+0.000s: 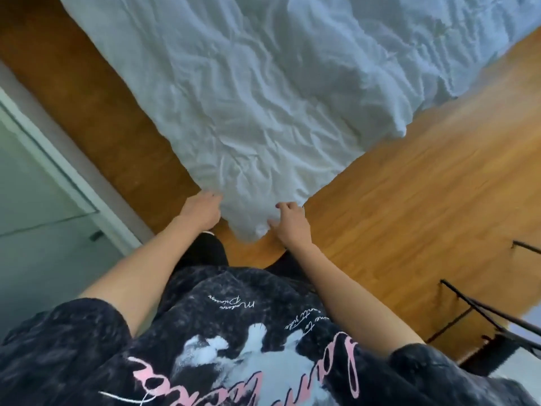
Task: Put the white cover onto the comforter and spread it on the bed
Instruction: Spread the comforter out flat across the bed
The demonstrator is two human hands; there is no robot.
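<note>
Both hands grip the near corner of the white cover (263, 112): left hand (202, 210) and right hand (288, 221) fingers clamped on fabric, above the wooden floor (409, 200)

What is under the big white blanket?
Under the near corner of the white blanket the wooden floor shows on both sides. The left hand and right hand grip that corner. Whatever lies beneath its middle is covered.
</note>
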